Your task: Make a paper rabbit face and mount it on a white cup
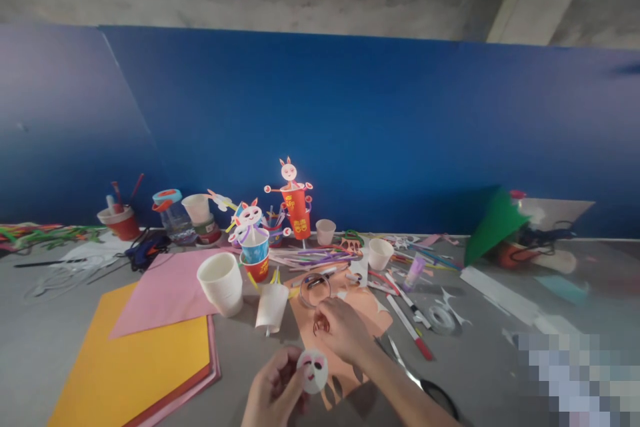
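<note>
Between the thumb and fingers of my left hand (275, 387) is a round white paper face (315, 371), with dark eyes, pink marks above them and a small red mouth. Just beyond it, my right hand (343, 330) hovers over or rests on an orange paper sheet (369, 305), its fingers pinched together. Something small and dark reddish may be at those fingertips, too small to name. The orange sheet has several cut-out holes. A clear tape ring (301, 291) lies just past my right hand. Scissors (409, 373) with black handles lie beside my right forearm.
White paper cups (220, 283) stand on the table, and one cup (273, 307) is tipped over. Two rabbit-faced cup figures (256, 247) (299, 213) stand behind. Yellow paper (145, 353) and pink paper (170, 290) lie left; markers (407, 325) and a tape roll (441, 318) lie right.
</note>
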Available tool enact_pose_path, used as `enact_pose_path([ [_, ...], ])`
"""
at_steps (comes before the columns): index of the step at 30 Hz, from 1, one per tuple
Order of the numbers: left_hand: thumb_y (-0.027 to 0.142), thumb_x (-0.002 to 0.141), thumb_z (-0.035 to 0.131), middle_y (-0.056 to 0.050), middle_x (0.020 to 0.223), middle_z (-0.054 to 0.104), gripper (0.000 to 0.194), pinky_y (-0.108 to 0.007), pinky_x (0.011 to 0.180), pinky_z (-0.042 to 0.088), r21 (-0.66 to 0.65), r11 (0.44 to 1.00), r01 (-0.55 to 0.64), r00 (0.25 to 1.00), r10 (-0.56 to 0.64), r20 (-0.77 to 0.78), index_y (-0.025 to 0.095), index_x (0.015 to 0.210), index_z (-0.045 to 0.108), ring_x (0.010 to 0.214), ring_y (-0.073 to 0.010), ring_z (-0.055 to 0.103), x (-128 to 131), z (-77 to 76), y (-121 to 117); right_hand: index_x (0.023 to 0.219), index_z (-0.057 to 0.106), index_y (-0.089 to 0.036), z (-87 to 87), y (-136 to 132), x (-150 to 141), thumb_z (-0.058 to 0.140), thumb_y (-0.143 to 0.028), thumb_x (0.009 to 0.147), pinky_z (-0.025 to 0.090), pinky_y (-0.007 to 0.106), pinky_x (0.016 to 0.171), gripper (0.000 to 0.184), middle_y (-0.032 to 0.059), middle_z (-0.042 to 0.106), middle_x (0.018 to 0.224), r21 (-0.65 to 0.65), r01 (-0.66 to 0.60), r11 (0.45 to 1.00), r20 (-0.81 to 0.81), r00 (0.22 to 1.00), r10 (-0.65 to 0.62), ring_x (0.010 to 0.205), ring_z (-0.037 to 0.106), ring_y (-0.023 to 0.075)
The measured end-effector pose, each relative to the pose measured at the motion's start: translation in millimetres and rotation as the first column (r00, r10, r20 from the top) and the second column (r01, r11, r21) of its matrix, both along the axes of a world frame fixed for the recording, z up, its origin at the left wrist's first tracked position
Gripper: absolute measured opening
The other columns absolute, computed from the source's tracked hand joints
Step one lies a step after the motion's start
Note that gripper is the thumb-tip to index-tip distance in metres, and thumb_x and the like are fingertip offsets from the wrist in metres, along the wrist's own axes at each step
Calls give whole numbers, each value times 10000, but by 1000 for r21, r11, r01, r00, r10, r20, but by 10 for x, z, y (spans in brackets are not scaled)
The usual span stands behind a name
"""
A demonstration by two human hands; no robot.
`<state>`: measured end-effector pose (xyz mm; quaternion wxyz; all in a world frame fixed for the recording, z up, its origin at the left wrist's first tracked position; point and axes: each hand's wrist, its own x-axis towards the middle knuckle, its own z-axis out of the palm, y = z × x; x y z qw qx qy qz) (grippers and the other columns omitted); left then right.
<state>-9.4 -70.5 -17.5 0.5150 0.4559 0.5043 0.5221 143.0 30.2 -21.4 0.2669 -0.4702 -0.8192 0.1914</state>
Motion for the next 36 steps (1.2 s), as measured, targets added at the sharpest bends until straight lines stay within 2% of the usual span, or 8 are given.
enact_pose_path([
  [4, 427, 891, 649, -32, 676, 664, 246, -204, 536, 474, 311, 950, 19, 960, 69, -270, 197, 825, 708, 554, -141, 600, -50, 95, -28, 743, 604, -201, 89, -40, -3, 579, 6, 702, 409, 241, 676, 213, -15, 660, 726, -24, -7, 1000, -54, 999, 5, 745, 604, 167],
  [7, 175, 902, 598, -81, 914, 746, 183, -298, 798, 540, 612, 771, 175, 873, 166, -459, 253, 990, 738, 854, -226, 690, -127, 246, -59, 802, 608, -198, 238, -137, 55, 609, -30, 744, 424, 230, 664, 178, -17, 672, 773, -77, -41, 996, -228, 973, 22, 724, 602, 146],
  [11, 64, 904, 524, -110, 1103, 729, 330, -377, 902, 531, 763, 587, 272, 821, 272, -502, 239, 1134, 684, 1019, -253, 657, -182, 378, -51, 809, 631, -197, 537, -362, 249, 673, -180, 808, 462, 263, 693, 46, 5, 669, 774, -166, -146, 975, -561, 827, 28, 741, 610, 167],
  [14, 29, 888, 526, -114, 1111, 718, 321, -365, 917, 521, 776, 543, 321, 801, 282, -528, 200, 1118, 669, 1062, -248, 633, -154, 439, -18, 778, 641, -204, 743, -555, 394, 686, -245, 848, 475, 287, 760, 92, 19, 657, 799, -139, -260, 955, -695, 713, 93, 804, 625, 184],
  [18, 49, 891, 541, -82, 956, 714, 237, -309, 840, 525, 725, 633, 270, 863, 175, -474, 202, 1023, 665, 943, -217, 650, -30, 486, -13, 833, 662, -210, 867, -717, 452, 672, -251, 871, 483, 276, 759, 57, 31, 672, 849, -181, -310, 933, -742, 666, 77, 830, 636, 183],
  [22, 286, 946, 580, -42, 754, 655, 186, -221, 623, 494, 402, 908, 122, 981, -50, -185, 181, 812, 653, 687, -157, 618, 124, 406, -37, 835, 650, -198, 856, -723, 400, 673, -276, 865, 478, 243, 663, 86, 22, 674, 788, -299, -240, 924, -737, 673, -63, 725, 627, 157],
  [24, 414, 899, 649, -41, 729, 667, 267, -207, 583, 480, 199, 977, 83, 996, -84, -2, 169, 793, 664, 649, -151, 607, 177, 349, -33, 821, 643, -190, 841, -699, 370, 680, -276, 849, 476, 238, 650, 98, 18, 669, 761, -324, -218, 921, -734, 672, -99, 705, 626, 154],
  [36, 501, 761, 775, -35, 669, 682, 370, -208, 570, 462, 78, 996, 46, 987, -57, 148, 154, 713, 654, 606, -146, 600, 245, 318, -1, 769, 632, -184, 888, -653, 332, 646, -266, 802, 495, 244, 641, 89, 25, 674, 733, -279, -84, 956, -637, 761, -119, 682, 634, 162],
])
